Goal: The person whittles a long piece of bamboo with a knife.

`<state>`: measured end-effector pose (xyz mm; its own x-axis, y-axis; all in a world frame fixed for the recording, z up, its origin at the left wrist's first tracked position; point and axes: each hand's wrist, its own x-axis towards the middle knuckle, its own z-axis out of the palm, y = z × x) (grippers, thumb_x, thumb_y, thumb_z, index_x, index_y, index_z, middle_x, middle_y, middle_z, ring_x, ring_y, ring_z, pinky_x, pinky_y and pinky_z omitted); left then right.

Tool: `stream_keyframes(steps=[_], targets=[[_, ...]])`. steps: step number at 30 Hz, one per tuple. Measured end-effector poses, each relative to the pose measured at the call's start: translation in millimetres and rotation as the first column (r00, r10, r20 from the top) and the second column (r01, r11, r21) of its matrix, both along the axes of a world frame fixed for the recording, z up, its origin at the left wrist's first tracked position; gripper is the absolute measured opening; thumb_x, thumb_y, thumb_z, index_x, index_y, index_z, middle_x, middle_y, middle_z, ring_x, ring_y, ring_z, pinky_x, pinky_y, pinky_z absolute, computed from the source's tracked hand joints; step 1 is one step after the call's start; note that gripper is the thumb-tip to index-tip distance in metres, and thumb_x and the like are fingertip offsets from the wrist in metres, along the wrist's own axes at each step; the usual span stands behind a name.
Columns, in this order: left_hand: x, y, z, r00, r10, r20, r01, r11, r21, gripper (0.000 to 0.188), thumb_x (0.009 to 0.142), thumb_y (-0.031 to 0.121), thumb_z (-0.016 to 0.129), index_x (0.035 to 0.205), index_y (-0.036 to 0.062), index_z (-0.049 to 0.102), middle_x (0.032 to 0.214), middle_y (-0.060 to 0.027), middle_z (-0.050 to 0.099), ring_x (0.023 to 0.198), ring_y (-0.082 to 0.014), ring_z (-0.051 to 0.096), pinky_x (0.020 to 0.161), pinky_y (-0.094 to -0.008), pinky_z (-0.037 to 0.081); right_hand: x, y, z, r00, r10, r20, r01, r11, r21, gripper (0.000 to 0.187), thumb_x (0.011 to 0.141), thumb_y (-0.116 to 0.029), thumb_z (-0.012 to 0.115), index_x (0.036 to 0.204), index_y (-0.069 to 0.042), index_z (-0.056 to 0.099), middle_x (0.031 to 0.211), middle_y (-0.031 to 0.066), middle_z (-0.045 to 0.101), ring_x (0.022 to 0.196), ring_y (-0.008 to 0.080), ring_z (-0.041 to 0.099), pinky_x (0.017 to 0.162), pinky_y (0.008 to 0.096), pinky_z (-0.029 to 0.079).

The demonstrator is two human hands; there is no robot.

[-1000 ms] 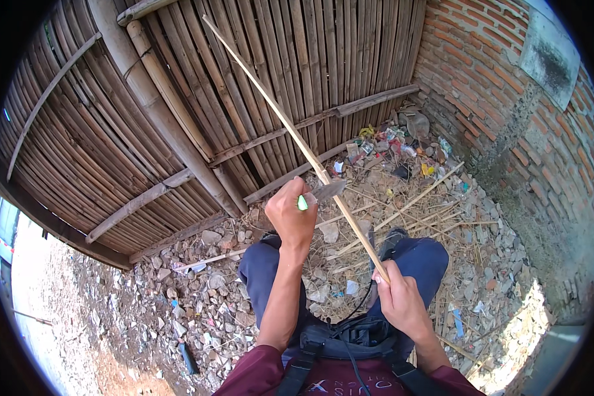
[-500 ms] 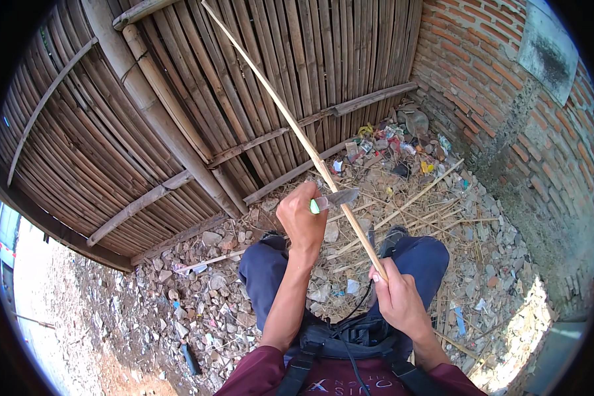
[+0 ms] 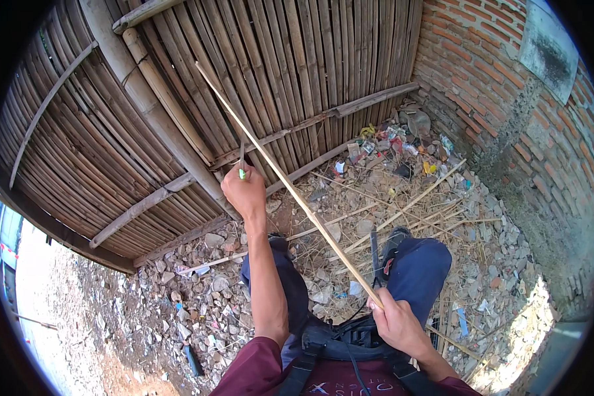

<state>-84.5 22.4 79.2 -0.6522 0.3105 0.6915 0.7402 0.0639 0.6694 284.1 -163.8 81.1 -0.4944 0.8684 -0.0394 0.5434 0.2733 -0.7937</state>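
A long pale bamboo strip [image 3: 301,203] slants up and to the left, its far end thin against the slatted wall. My right hand [image 3: 400,327] is closed round its near end, just above my lap. Out in front on the left, my left hand [image 3: 245,192] grips a knife [image 3: 242,152] with a green end showing on its handle. The blade points away from me, left of the strip; I cannot tell whether it touches it. A joint ring shows midway along the strip.
Ahead rises a bamboo slat wall [image 3: 270,79] with thick poles; a brick wall [image 3: 482,92] stands at right. Rubble, litter and several loose bamboo strips [image 3: 419,195] cover the ground between them. Another blade-like dark object [image 3: 374,247] stands between my knees.
My left hand with the knife has moved away from me and to the left along the strip. The strip's far end has dropped lower, and my right hand has come slightly nearer to me.
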Motion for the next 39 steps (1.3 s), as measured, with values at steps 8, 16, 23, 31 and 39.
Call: stream_keyframes(steps=[8, 16, 23, 31, 39], targets=[[59, -41, -7, 0.966, -0.260, -0.016, 0.258, 0.965, -0.054, 0.011, 0.081, -0.001, 0.069, 0.076, -0.0023, 0.058, 0.067, -0.0223, 0.056, 0.061, -0.0433, 0.053, 0.060, -0.0464, 0.045, 7, 26, 7, 0.992, -0.128, -0.015, 0.129, 0.986, 0.108, 0.013, 0.106, -0.007, 0.057, 0.116, -0.001, 0.059, 0.084, 0.0240, 0.071, 0.077, 0.0470, 0.072, 0.067, 0.0519, 0.055], [106, -57, -10, 0.902, -0.426, -0.069, 0.402, 0.888, -0.223, 0.012, 0.076, -0.001, 0.069, 0.087, 0.0010, 0.072, 0.080, -0.0230, 0.069, 0.077, -0.0454, 0.068, 0.069, -0.0497, 0.053, 4, 34, 6, 0.987, -0.159, 0.007, 0.151, 0.953, 0.261, 0.021, 0.103, -0.010, 0.064, 0.123, -0.003, 0.062, 0.080, 0.0234, 0.073, 0.073, 0.0448, 0.073, 0.064, 0.0524, 0.056], [102, -54, -4, 0.910, -0.405, -0.095, 0.381, 0.903, -0.198, 0.017, 0.072, -0.002, 0.070, 0.089, 0.0012, 0.074, 0.082, -0.0240, 0.069, 0.079, -0.0467, 0.068, 0.070, -0.0500, 0.053, -1, 30, 15, 0.986, -0.160, -0.057, 0.169, 0.922, 0.349, 0.038, 0.100, -0.009, 0.068, 0.137, 0.001, 0.062, 0.093, 0.0269, 0.075, 0.081, 0.0448, 0.076, 0.069, 0.0506, 0.059], [98, -31, -13, 0.953, -0.299, -0.051, 0.286, 0.941, -0.181, 0.013, 0.071, -0.001, 0.069, 0.084, 0.0008, 0.072, 0.076, -0.0277, 0.064, 0.077, -0.0496, 0.065, 0.068, -0.0533, 0.050, -4, 22, 15, 0.981, -0.194, 0.001, 0.180, 0.912, 0.369, 0.055, 0.094, 0.000, 0.064, 0.149, 0.001, 0.058, 0.113, 0.0255, 0.077, 0.089, 0.0442, 0.077, 0.076, 0.0498, 0.063], [54, -1, -27, 0.992, -0.094, 0.080, 0.107, 0.981, -0.164, 0.010, 0.080, 0.000, 0.065, 0.072, -0.0043, 0.066, 0.071, -0.0300, 0.064, 0.072, -0.0533, 0.065, 0.069, -0.0591, 0.052, 8, 9, 7, 0.984, -0.175, 0.023, 0.152, 0.909, 0.387, 0.060, 0.092, 0.002, 0.063, 0.151, -0.004, 0.058, 0.111, 0.0261, 0.077, 0.088, 0.0443, 0.076, 0.075, 0.0503, 0.063]])
